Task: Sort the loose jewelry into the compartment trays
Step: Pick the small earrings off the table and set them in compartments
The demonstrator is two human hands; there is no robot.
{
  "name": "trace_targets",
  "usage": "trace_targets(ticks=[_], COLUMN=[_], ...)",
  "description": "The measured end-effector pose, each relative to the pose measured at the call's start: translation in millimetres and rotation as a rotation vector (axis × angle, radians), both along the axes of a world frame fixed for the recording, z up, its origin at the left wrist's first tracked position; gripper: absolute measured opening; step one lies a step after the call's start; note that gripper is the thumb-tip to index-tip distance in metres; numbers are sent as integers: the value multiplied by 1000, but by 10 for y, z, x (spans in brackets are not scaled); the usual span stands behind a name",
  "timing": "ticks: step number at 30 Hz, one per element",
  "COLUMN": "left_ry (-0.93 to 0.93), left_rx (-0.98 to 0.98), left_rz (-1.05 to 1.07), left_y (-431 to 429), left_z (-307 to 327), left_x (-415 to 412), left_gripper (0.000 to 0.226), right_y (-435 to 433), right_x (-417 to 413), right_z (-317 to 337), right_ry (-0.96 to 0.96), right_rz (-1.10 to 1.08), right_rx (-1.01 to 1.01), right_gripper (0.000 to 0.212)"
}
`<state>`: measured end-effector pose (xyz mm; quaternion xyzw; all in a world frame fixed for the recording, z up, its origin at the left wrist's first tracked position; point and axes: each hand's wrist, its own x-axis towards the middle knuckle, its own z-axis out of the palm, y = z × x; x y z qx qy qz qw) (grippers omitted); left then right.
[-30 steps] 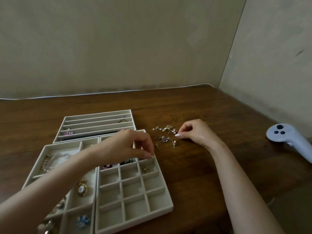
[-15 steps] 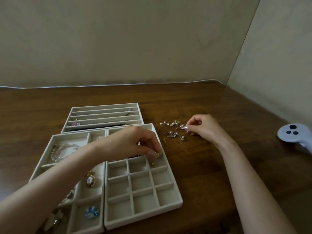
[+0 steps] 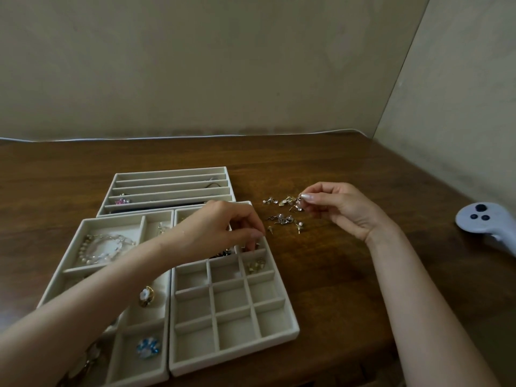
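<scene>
Loose small earrings (image 3: pixel 283 216) lie in a scatter on the wooden table, right of the trays. My right hand (image 3: pixel 343 210) pinches one small silver earring (image 3: pixel 299 203) between thumb and forefinger just above the scatter's far side. My left hand (image 3: pixel 220 230) hovers over the far right corner of the grid tray (image 3: pixel 290 329), fingers bent downward, and I see nothing between the fingertips. Gold earrings (image 3: pixel 256 265) lie in a right-column compartment just below those fingertips. Several nearer compartments hold nothing.
A second tray (image 3: pixel 69 270) to the left holds a pearl bracelet (image 3: pixel 106 247), a gold brooch (image 3: pixel 146 296) and a blue flower piece (image 3: pixel 148 348). A long-slot tray (image 3: pixel 167 178) stands behind. A white controller (image 3: pixel 480 219) lies far right. Walls stand at the table's back and right.
My left hand has let go of the gold earring, which now lies in the right-column compartment. My right hand has lifted a silver earring off the pile. The view shifted slightly.
</scene>
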<state>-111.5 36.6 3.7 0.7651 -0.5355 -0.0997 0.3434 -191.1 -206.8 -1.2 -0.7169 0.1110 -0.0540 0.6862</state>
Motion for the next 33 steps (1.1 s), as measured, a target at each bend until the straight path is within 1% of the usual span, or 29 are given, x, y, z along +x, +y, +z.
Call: trace_targets(ticks=[4, 7, 15, 19, 23, 25, 30, 33], left_ry=[-30, -46, -19, -53, -44, -25, 37, 53], left_rx=[-28, -27, -117, -133, -189, -226, -235, -227], left_rz=[36, 45, 172, 218, 286, 343, 428, 443], left_y=[-20, -36, -48, -44, -8, 28, 104, 124], left_z=[-39, -62, -48, -74, -42, -18, -20, -30], left_x=[-5, -4, -27, 17, 87, 156, 304, 335], left_gripper=[8, 9, 5, 5, 6, 5, 6, 6], right_y=[31, 38, 63, 215, 509, 656, 958, 1019], right_x=[4, 6, 41, 40, 8, 9, 51, 72], right_z=[8, 4, -15, -3, 37, 30, -60, -114], right_ry=[0, -8, -40, -124, -212, -224, -223, -241], right_rz=[87, 118, 56, 86, 247, 342, 494, 505], right_rx=[96, 119, 131, -30, -260, -339, -474, -570], right_gripper=[13, 12, 13, 14, 9, 4, 9, 7])
